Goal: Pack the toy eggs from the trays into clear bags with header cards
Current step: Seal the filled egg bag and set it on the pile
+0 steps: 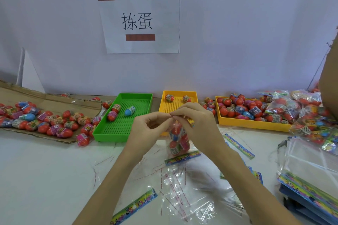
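Above the white worktop [45, 170], both hands met at the mouth of a clear bag [178, 139] holding several toy eggs. The left hand [148, 129] and right hand [193, 122] each pinched its top edge, fingertips touching. Finished bags [300, 113] lay heaped at the far right. Work seemed partway done: loose eggs remained on the cardboard [47, 100], in the green tray [126, 117] and both yellow trays [245, 113], with empty bags [182, 188] and header cards [135, 206] waiting nearby.
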